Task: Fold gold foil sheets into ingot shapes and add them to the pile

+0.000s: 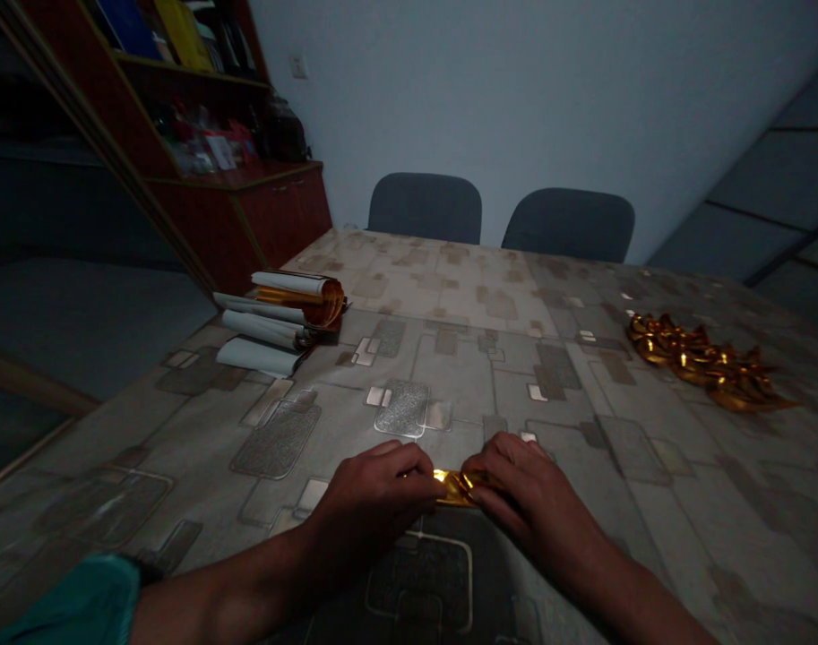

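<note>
Between my two hands, low over the near part of the table, is a narrow folded piece of shiny gold foil paper (454,488). My left hand (385,488) pinches its left end, thumb and fingers closed. My right hand (516,479) grips the right end the same way. The ends of the foil paper are hidden under the fingers. On the right side of the table lies a row of several folded gold foil pieces (708,363). To the left is a stack of curled foil sheets (280,313), white on one side and gold on the other.
A patterned cloth covers the table (462,358). Two grey chairs (426,208) stand at its far side by the wall. A reddish wooden cabinet (274,215) with filled shelves stands at the back left.
</note>
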A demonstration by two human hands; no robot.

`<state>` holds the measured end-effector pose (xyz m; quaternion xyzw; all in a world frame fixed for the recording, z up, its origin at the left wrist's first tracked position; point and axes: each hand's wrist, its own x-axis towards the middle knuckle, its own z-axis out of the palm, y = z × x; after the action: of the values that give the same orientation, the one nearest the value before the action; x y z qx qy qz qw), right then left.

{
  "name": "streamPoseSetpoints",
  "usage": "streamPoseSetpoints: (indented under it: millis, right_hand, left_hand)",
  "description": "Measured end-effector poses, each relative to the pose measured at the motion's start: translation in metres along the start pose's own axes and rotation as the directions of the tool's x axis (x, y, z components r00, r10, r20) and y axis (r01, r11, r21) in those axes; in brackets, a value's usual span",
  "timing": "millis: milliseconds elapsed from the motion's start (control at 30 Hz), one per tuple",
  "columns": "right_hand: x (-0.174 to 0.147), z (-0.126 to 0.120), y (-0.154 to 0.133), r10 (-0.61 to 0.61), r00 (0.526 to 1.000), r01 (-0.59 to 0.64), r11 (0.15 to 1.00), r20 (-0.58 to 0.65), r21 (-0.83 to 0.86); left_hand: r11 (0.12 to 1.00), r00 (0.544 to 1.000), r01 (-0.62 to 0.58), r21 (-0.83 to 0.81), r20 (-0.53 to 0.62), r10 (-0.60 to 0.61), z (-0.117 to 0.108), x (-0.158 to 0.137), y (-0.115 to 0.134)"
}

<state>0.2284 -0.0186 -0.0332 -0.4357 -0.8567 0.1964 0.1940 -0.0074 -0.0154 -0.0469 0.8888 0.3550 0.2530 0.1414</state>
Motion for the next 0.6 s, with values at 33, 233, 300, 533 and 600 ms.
streamPoseSetpoints:
  millis: [33,233,300,533,600]
  right_hand:
    - [0.0000,0.0000,0.0000,-0.003,1.000,0.003,1.000,0.000,-0.006]
    - [0.0003,-0.0019,-0.0001,-0.018,1.000,0.018,0.998,0.014,-0.055]
    - [0.0002,-0.0018,0.0003,-0.018,1.000,0.018,0.998,-0.001,-0.061]
    - [0.0016,0.0009,0.0004,-0.036,0.999,0.034,0.993,-0.012,-0.111]
    - [0.0013,-0.0009,0.0023,-0.032,0.999,0.028,0.991,-0.029,-0.127]
  left_hand:
    - [1.000,1.000,0.006,0.008,0.006,-0.006,0.0003,-0.0001,0.0003]
    - [0.994,0.996,0.014,0.104,0.082,-0.022,-0.0023,0.0006,0.0054]
    - [0.992,0.994,-0.011,0.125,0.110,-0.003,-0.0044,0.0011,0.0076]
    - [0.988,0.974,-0.083,0.129,0.222,0.053,-0.0054,-0.0011,0.0073]
    - [0.984,0.971,-0.094,0.150,0.231,0.057,-0.0031,-0.0024,0.0048]
